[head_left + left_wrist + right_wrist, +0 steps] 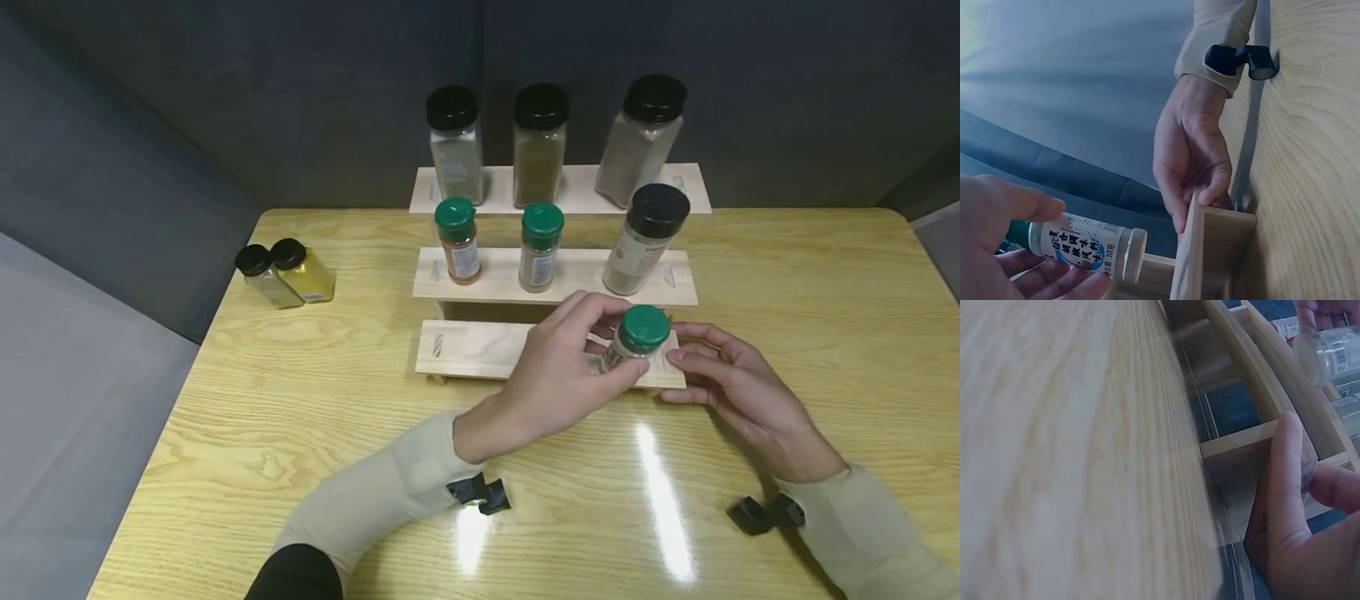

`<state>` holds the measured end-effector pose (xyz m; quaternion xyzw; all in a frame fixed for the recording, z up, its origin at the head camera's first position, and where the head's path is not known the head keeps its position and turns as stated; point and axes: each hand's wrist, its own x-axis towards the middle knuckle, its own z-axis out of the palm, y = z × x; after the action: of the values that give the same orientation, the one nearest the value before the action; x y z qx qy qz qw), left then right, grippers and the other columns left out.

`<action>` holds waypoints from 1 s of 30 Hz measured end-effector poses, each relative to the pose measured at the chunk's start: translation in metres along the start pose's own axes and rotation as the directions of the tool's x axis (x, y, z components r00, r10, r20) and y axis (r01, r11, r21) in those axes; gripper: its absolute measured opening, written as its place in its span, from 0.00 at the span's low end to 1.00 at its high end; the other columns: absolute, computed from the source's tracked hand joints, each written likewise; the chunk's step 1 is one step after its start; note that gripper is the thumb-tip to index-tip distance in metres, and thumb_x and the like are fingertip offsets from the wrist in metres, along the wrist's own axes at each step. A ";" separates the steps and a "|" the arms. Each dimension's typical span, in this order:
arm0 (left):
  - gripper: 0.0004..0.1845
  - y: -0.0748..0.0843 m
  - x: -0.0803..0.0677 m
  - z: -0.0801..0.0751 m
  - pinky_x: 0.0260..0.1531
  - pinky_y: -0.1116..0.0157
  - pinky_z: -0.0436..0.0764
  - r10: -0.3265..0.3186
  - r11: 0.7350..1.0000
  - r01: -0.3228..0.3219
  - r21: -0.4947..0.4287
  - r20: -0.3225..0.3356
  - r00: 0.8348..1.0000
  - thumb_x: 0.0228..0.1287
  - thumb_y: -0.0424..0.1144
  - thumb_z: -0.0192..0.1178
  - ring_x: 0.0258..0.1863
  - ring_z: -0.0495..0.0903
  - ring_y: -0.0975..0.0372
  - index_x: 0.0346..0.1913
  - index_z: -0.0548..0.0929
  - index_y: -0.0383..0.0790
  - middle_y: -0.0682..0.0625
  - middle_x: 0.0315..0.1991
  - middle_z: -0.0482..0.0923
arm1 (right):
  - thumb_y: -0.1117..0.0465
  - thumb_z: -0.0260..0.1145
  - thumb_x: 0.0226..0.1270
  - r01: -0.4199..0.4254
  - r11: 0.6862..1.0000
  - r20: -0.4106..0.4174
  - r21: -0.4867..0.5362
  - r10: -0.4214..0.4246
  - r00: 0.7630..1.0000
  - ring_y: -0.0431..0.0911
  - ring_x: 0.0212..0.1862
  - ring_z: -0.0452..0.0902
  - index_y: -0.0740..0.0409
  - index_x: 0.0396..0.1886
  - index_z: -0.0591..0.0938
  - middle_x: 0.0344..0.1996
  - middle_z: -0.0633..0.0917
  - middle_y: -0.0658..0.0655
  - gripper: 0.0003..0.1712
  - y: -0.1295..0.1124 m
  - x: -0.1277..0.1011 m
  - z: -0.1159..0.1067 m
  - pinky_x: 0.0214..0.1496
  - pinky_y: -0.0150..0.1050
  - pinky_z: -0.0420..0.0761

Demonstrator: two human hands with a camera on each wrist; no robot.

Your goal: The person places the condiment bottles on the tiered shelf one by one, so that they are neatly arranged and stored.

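Observation:
My left hand (551,379) grips a small spice jar (645,327) with a green lid, thumb on one side and fingers on the other. In the head view the jar overlaps the right part of the lowest step of a pale wooden rack (480,348). The left wrist view shows its printed white label (1079,242) and its base facing the step, tilted in that view. At the right end of that step, my right hand (742,387) pinches the board's edge between thumb and fingers. The right wrist view shows the thumb and fingers around the rack's corner (1241,440).
Two green-lidded jars (539,247) and a larger black-lidded jar (645,239) stand on the middle step. Three tall black-lidded jars (538,150) occupy the top step. Two more black-lidded jars (306,273) sit together at the table's far left. A dark curtain hangs behind.

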<state>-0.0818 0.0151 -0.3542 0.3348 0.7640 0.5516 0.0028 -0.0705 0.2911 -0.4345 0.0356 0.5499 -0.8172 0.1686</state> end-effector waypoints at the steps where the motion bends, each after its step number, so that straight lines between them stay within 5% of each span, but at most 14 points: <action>1: 0.26 -0.001 0.000 0.001 0.52 0.76 0.84 -0.001 1.000 0.001 0.006 0.001 1.000 0.68 0.29 0.75 0.52 0.83 0.61 0.64 0.78 0.29 0.42 0.54 0.80 | 0.76 0.57 0.85 0.000 1.000 0.001 0.004 0.000 1.000 0.47 0.48 0.87 0.54 0.61 0.83 0.46 0.84 0.57 0.18 0.000 0.000 0.000 0.47 0.48 0.93; 30: 0.28 -0.014 0.000 0.018 0.53 0.76 0.82 -0.062 0.992 0.067 0.108 -0.052 0.997 0.67 0.30 0.77 0.53 0.81 0.63 0.66 0.79 0.31 0.42 0.55 0.79 | 0.78 0.56 0.84 0.004 0.999 0.019 0.036 -0.005 1.000 0.48 0.50 0.87 0.56 0.62 0.85 0.47 0.86 0.58 0.20 0.000 -0.001 0.001 0.48 0.49 0.93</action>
<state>-0.0826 0.0279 -0.3730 0.2962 0.8033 0.5165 -0.0162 -0.0696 0.2902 -0.4338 0.0294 0.5335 -0.8277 0.1715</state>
